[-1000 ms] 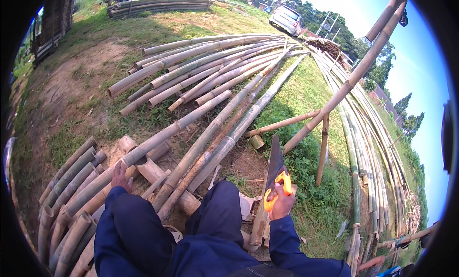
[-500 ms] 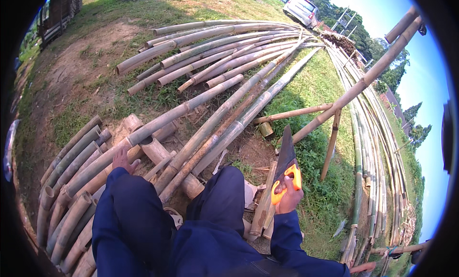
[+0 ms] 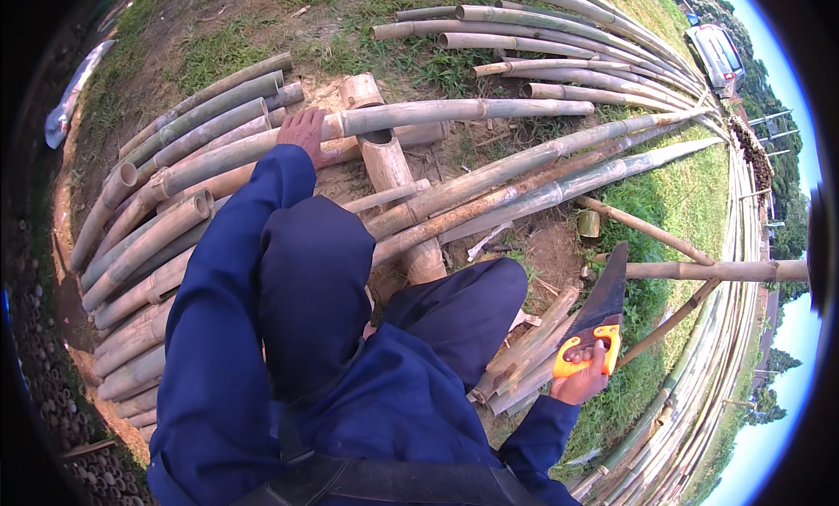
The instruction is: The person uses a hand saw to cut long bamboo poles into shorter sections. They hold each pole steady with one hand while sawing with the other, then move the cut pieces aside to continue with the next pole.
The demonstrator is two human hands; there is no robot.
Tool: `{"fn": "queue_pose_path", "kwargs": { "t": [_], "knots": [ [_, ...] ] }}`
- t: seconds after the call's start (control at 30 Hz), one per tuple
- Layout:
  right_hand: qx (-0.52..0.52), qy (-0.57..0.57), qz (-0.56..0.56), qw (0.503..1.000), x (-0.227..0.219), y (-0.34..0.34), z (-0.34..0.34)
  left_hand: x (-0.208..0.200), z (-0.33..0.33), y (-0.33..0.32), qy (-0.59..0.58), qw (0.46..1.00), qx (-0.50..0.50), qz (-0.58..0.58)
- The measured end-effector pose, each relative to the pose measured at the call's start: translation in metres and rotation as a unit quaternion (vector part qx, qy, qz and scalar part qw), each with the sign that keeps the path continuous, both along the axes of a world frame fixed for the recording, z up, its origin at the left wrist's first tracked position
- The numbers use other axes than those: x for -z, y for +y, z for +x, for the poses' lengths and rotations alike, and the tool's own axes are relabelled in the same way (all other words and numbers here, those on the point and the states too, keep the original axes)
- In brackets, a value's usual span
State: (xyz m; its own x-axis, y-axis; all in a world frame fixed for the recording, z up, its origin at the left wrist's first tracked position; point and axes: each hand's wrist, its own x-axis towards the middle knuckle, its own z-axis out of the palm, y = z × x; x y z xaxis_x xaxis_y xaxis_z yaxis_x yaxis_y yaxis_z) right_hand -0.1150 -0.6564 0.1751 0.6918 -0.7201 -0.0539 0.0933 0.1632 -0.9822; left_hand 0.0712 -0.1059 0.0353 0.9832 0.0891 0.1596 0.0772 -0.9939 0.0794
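Note:
My left hand (image 3: 302,137) is closed over a long bamboo pole (image 3: 419,114), its fingers across the top and the thumb on the near side. That pole lies across a thicker, pale bamboo log (image 3: 391,176) with a dark notch or opening beneath it. Off to the right, my right hand (image 3: 582,380) grips the orange handle of a hand saw (image 3: 605,298). The dark blade points up and away, touching no bamboo. Split bamboo pieces (image 3: 531,353) lie on the ground beside my right knee, left of the saw.
Cut bamboo lengths (image 3: 144,287) are stacked at my left. Long poles (image 3: 542,176) stretch away in front, with more poles (image 3: 603,60) beyond. A bamboo frame (image 3: 673,270) stands at the right, near a long row of poles (image 3: 708,366). A car (image 3: 718,58) is parked far off.
The view has swung to the left, so the scene sits further right. My left hand stays on the pole, and my right hand still holds the saw, its blade now leaning more to the right.

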Motion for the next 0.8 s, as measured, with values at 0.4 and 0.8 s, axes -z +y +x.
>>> {"fn": "queue_pose_path", "kwargs": {
  "t": [0.4,0.8],
  "knots": [
    [0.029,-0.022,-0.005,0.999,0.001,-0.008,0.014,0.053,0.045,0.029,0.129,0.986,-0.053,0.090],
    [0.038,-0.032,-0.053,0.997,-0.012,-0.001,0.005,0.062,0.050,0.039,0.134,0.982,-0.043,0.128]
  ]
}}
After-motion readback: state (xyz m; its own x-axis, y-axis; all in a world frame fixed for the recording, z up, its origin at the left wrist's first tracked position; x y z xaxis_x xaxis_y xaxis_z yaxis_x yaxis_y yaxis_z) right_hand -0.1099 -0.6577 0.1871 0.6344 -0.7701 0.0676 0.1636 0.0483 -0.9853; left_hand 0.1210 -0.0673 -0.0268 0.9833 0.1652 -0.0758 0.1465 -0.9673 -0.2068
